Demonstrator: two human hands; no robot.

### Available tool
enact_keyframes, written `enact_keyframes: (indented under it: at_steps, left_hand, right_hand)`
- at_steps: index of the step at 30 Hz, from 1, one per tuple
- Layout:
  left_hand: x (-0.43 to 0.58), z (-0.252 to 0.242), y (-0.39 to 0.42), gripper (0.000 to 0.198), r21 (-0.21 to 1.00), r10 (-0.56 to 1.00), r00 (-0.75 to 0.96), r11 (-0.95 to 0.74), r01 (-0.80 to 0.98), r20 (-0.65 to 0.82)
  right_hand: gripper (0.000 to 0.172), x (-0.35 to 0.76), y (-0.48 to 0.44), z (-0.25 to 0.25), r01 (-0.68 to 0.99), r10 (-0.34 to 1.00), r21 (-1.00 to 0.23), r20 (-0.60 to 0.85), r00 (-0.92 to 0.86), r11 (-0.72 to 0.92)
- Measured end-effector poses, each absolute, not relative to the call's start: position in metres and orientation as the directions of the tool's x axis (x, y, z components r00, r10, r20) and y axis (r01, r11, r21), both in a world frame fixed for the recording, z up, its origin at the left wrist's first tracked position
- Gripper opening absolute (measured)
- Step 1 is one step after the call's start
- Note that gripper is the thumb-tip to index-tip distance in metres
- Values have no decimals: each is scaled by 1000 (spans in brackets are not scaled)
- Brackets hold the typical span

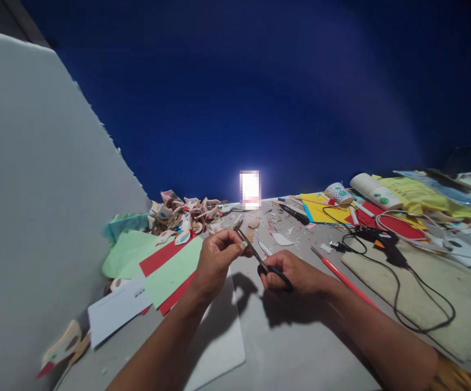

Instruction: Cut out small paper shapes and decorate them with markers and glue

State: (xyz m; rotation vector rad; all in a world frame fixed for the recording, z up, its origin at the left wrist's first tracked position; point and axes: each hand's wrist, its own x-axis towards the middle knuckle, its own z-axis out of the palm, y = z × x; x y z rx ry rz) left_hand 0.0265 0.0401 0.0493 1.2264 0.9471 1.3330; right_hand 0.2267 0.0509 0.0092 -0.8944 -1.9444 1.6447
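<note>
My right hand point(286, 271) grips a pair of scissors point(253, 251) by the black handles, with the blades pointing up and to the left. Between the thumb and fingers of my left hand point(219, 258) is a tiny pale green piece point(244, 244), right beside the blades; its exact shape is mostly hidden. Both hands are above the table, in the middle of the view. Under my left forearm lies a white sheet point(223, 347). Small paper scraps, such as a white one point(283, 239), are scattered beyond the hands.
At left are green paper point(174, 274), red paper point(157, 260), a white card point(119, 312) and a pile of painted cutout shapes point(182, 220). To the right lie a red pencil point(347, 279), a black glue gun point(385, 244) with its cord, a beige mat point(431, 293) and a marker point(294, 214).
</note>
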Motion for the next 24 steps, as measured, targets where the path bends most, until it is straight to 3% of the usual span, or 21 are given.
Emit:
enact_keyframes:
  at_steps: [4, 8, 15, 20, 24]
  left_hand:
    - [26, 49, 41, 11, 974, 985, 73, -142, -177, 157]
    - [27, 51, 39, 12, 970, 986, 87, -125, -208, 145]
    - [29, 52, 39, 13, 960, 987, 145, -29, -280, 72]
    - [24, 52, 42, 13, 929, 985, 173, 50, -366, 15]
    - [23, 55, 41, 11, 921, 988, 150, 17, -390, 45]
  right_hand:
    - [19, 225, 48, 7, 177, 716, -984, -124, -687, -1]
    - [18, 221, 44, 4, 15, 774, -992, -105, -625, -122]
    - [32, 219, 49, 8, -91, 890, -996, 44, -455, 3]
    - [57, 223, 46, 12, -66, 742, -994, -25, -670, -93]
    - [70, 228, 43, 16, -62, 652, -997, 15, -758, -49]
